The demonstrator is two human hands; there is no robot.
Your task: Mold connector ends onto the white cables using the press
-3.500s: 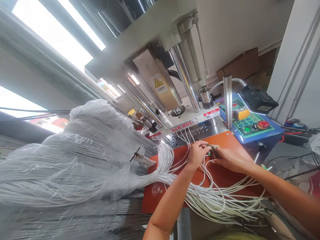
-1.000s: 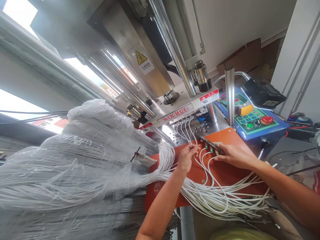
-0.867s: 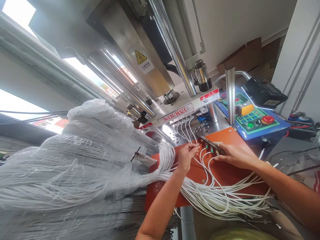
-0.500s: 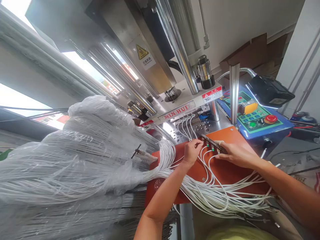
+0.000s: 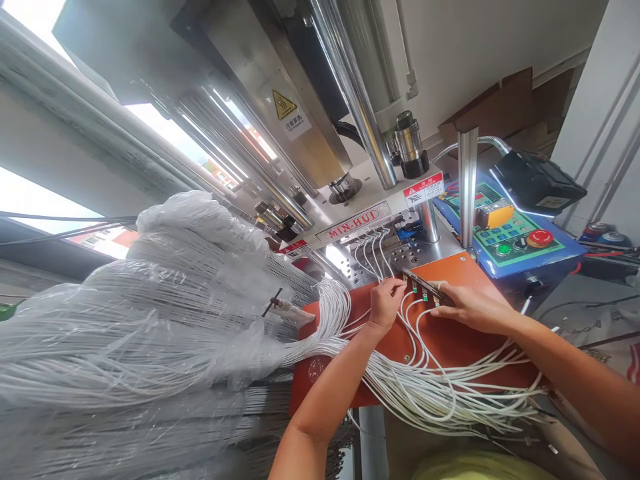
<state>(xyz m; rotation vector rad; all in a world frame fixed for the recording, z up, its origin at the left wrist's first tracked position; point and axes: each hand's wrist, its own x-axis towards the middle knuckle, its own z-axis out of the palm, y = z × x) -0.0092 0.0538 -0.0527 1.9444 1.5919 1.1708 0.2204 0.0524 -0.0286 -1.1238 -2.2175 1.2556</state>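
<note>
Fingers, left hand point(image 5: 386, 303): thumb and forefinger point(image 5: 399, 285) pinched together beside the left end of the metal bar, apparently on a cable end; the tip itself is hidden.
Fingers, right hand point(image 5: 467, 308): closed around the right end of the bar, thumb on the near side.
Metal bar point(image 5: 417, 277): dark and narrow, held aslant over the desk, its left end near the press's steel plate.
Connectors on the bar: small metal ends along its near edge, two of them with green parts point(image 5: 425, 298); white cables point(image 5: 410, 323) curve down from here.
Progress on the bar: several ends look already in place, the leftmost spot being worked at by the left hand. Whether each is fully seated cannot be told.
Press point(image 5: 356, 224): marked MIN-HUI; four white leads point(image 5: 376, 255) run in beneath its front plate, a set apart from the bar's.
Desk point(image 5: 450, 347): orange-red, bearing a thick spread of loose cables point(image 5: 425, 393) away from the bar, so plenty appear unplaced.
Left side: large cable bundle point(image 5: 185, 300) under clear plastic.
Right side: blue control box point(image 5: 560, 257) with a red button point(image 5: 541, 238), below a black lamp point(image 5: 540, 181).
</note>
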